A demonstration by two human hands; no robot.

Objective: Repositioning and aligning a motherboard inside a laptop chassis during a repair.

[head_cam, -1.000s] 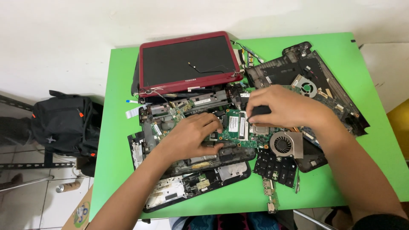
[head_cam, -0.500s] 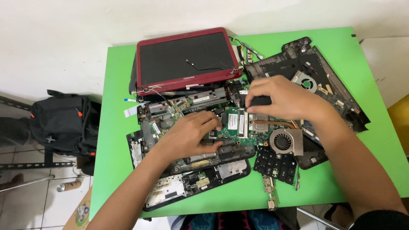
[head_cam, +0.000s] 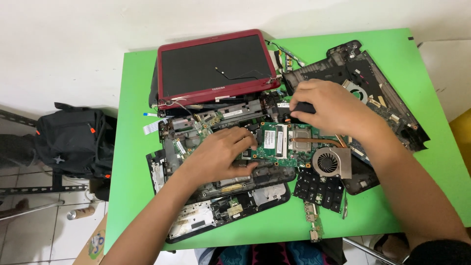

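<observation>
Green motherboard [head_cam: 289, 145] lay exposed in the gutted laptop base [head_cam: 216, 196]; left hand [head_cam: 221, 154] pressed flat on it, holding nothing, while right hand [head_cam: 326, 105] closed around a small black part [head_cam: 303, 108]; fan [head_cam: 331, 162] remained attached.

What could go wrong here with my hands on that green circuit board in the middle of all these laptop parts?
The green circuit board lies on a loose stack of black laptop shells; pressed by the left hand, it could flex or slide.

The right hand grips a small black part at the board's top edge; a tug there might strain whatever is attached.

The small narrow green board sits near the green table's front edge and could get knocked off.
</observation>
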